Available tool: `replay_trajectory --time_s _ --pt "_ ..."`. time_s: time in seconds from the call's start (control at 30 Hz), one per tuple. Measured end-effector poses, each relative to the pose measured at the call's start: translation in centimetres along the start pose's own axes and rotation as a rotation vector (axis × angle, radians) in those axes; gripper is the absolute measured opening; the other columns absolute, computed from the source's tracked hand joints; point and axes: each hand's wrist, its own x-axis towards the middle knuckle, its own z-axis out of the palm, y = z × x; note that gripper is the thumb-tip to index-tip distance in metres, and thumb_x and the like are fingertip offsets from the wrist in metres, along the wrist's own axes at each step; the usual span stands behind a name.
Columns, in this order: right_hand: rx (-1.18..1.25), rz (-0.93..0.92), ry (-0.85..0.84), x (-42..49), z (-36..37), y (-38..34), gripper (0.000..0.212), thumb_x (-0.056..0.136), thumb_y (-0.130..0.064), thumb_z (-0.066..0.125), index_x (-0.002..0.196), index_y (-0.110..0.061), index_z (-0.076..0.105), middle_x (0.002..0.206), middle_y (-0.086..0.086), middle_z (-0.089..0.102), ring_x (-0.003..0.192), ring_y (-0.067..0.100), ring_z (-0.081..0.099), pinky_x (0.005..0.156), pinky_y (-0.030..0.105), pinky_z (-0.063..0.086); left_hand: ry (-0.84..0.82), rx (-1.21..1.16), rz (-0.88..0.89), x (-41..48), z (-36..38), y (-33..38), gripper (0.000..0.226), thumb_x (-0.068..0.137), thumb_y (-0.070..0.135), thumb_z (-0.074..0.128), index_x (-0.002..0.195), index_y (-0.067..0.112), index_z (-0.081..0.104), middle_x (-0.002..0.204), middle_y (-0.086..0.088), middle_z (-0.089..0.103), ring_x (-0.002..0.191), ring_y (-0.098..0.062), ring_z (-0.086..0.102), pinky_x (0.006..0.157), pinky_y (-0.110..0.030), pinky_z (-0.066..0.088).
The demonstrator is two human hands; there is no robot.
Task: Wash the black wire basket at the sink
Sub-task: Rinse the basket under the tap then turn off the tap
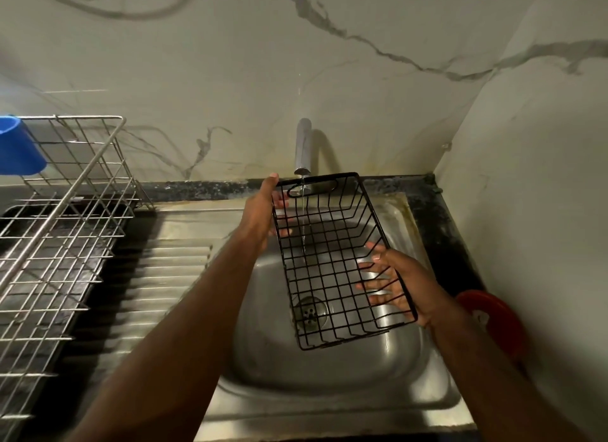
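The black rectangular wire basket [332,260] is held tilted over the bowl of the stainless steel sink [329,375], its far end with the handle cut-out raised just beneath the chrome tap spout [303,148]. A thin stream of water [303,217] falls through the cut-out and onto the mesh floor. The left hand [263,211] grips the far left rim, thumb along the top wire and fingers curled round the side mesh from outside. The right hand [394,283] supports the near right side wall with fingers spread fairly wide against the wires, the rim wire crossing the palm; whether the thumb is closed behind cannot be determined. Judgement: the basket appears light and rigid, an open grid of coated wire that should neither flex nor break in ordinary handling. When wet the coating is likely to be slippery, so the thicker rim wire and the handle cut-out are the sound holds; the thin floor wires are poor ones. The round drain strainer [310,311] shows through the mesh below. To the left lies the ribbed draining board [158,277], then a silver wire dish rack [59,211] carrying a blue plastic cup [18,148]. A red round object [493,323] sits at the sink's right edge, partly hidden by the right forearm. Washing appears under way.
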Motion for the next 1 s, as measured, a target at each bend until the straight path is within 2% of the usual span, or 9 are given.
replay_trajectory --time_s 0.1,0.3,0.37,0.43,0.5,0.57,0.67,0.8,1.0 --pt "0.002 -0.004 0.007 0.2 0.6 0.1 0.059 0.07 -0.039 0.058 0.128 -0.027 0.057 0.12 0.011 0.064 0.1 0.037 0.068 0.069 0.035 0.051 0.032 -0.023 -0.014 0.2 -0.5 0.1 0.057 0.094 0.061 0.049 0.105 0.008 0.069 0.096 -0.008 0.073 0.089 -0.031 0.073 0.082 -0.049 0.059" --pt "-0.006 -0.027 0.039 0.7 1.4 -0.3 0.046 0.074 -0.042 0.057 0.119 -0.031 0.062 0.121 0.009 0.065 0.094 0.032 0.071 0.072 0.036 0.051 0.024 -0.096 -0.02 0.9 -1.1 0.2 0.063 0.091 0.065 0.05 0.11 0.006 0.066 0.109 -0.013 0.069 0.095 -0.03 0.067 0.079 -0.047 0.058" --pt "-0.006 -0.036 0.047 0.8 1.6 -0.5 0.042 0.079 -0.044 0.058 0.118 -0.03 0.062 0.122 0.009 0.064 0.093 0.031 0.071 0.073 0.036 0.05 0.018 -0.12 -0.025 0.9 -1.0 0.2 0.062 0.093 0.064 0.05 0.111 0.007 0.063 0.104 -0.011 0.063 0.094 -0.028 0.063 0.088 -0.05 0.056" --pt "-0.004 -0.049 0.053 0.7 1.7 -0.6 0.035 0.087 -0.042 0.057 0.12 -0.03 0.061 0.121 0.009 0.064 0.092 0.031 0.072 0.075 0.038 0.05 0.01 -0.125 -0.017 0.9 -0.9 0.1 0.065 0.093 0.064 0.048 0.12 0.006 0.062 0.097 -0.007 0.063 0.088 -0.025 0.064 0.086 -0.047 0.058" --pt "-0.009 -0.06 0.07 0.6 1.7 -0.5 0.043 0.085 -0.04 0.057 0.127 -0.031 0.057 0.12 0.009 0.065 0.092 0.031 0.071 0.076 0.039 0.05 -0.022 -0.13 -0.005 0.8 -0.8 0.0 0.069 0.094 0.065 0.047 0.127 0.006 0.061 0.086 -0.003 0.062 0.079 -0.02 0.062 0.077 -0.04 0.055" --pt "-0.016 -0.069 0.084 0.4 1.9 -0.4 0.057 0.074 -0.039 0.058 0.13 -0.031 0.055 0.119 0.007 0.065 0.093 0.03 0.071 0.076 0.039 0.05 -0.022 -0.114 -0.001 0.8 -0.6 -0.1 0.065 0.095 0.064 0.044 0.121 0.008 0.064 0.083 -0.002 0.064 0.078 -0.019 0.063 0.08 -0.041 0.054" --pt "-0.034 -0.094 0.112 -0.1 2.1 -0.1 0.063 0.069 -0.037 0.059 0.132 -0.03 0.054 0.118 0.005 0.066 0.093 0.029 0.071 0.084 0.044 0.051 -0.037 -0.108 -0.032 0.6 -0.4 0.0 0.06 0.096 0.065 0.04 0.109 0.012 0.065 0.091 -0.004 0.064 0.078 -0.019 0.061 0.077 -0.039 0.052" --pt "-0.04 -0.122 0.181 -0.9 2.5 0.7 0.047 0.085 -0.027 0.062 0.132 -0.029 0.056 0.11 -0.002 0.07 0.092 0.027 0.071 0.089 0.047 0.051 0.014 -0.01 -0.014 0.4 0.0 -0.1 0.058 0.101 0.059 0.033 0.122 0.015 0.065 0.114 -0.005 0.069 0.101 -0.026 0.066 0.09 -0.05 0.054" --pt "-0.106 -0.159 0.221 -3.1 3.1 0.7 0.049 0.089 -0.023 0.061 0.136 -0.029 0.053 0.117 -0.002 0.066 0.096 0.022 0.068 0.078 0.036 0.052 0.056 0.099 0.111 -0.2 0.9 -0.6 0.037 0.108 0.034 0.034 0.121 0.007 0.056 0.109 -0.013 0.068 0.092 -0.037 0.069 0.069 -0.047 0.061"
